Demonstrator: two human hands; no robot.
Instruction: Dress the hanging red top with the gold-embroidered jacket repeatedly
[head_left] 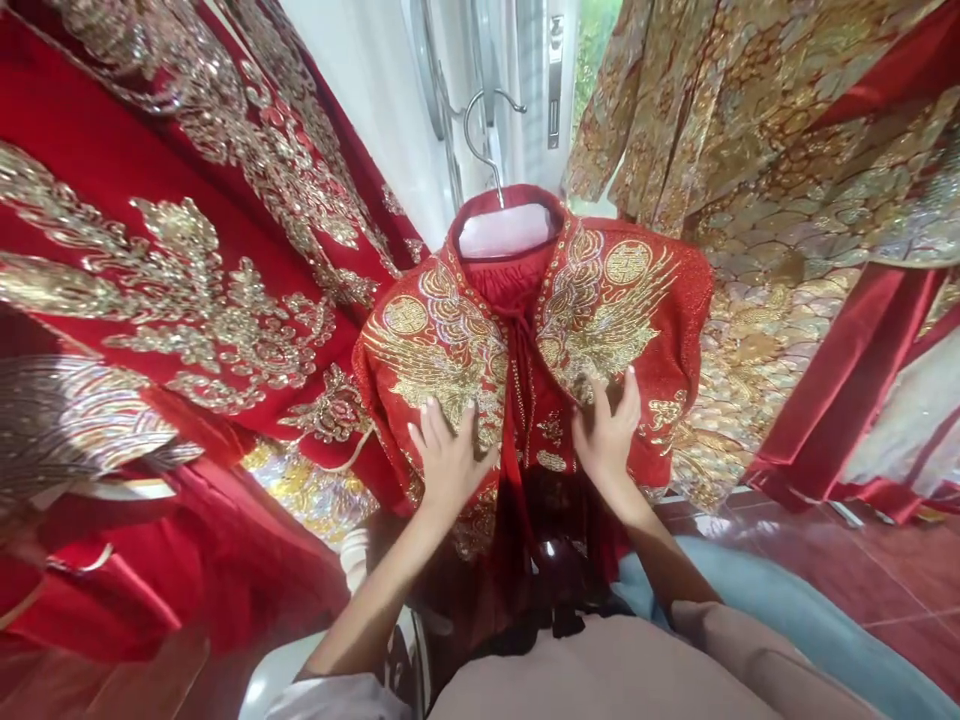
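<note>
A red jacket [660, 330] with gold embroidery hangs in the middle of the head view on a hanger [491, 165] with a metal hook and a pale padded top. Its front edges are parted, and a red tie cord [511, 400] runs down from the collar. My left hand [450, 455] lies on the embroidered left front panel with its fingers spread. On the opposite panel rests my right hand [607, 430], fingers also apart, thumb near the front edge. Neither hand is closed around the cloth. The jacket's lower part is dark and partly hidden behind my arms.
A red gown [247, 330] with gold sequin work fills the left side. To the right hangs a gold patterned garment [735, 240] with red ribbons [847, 380]. Behind the hanger are a white door frame and a door lock [555, 80]. Reddish floor tiles [885, 570] show at lower right.
</note>
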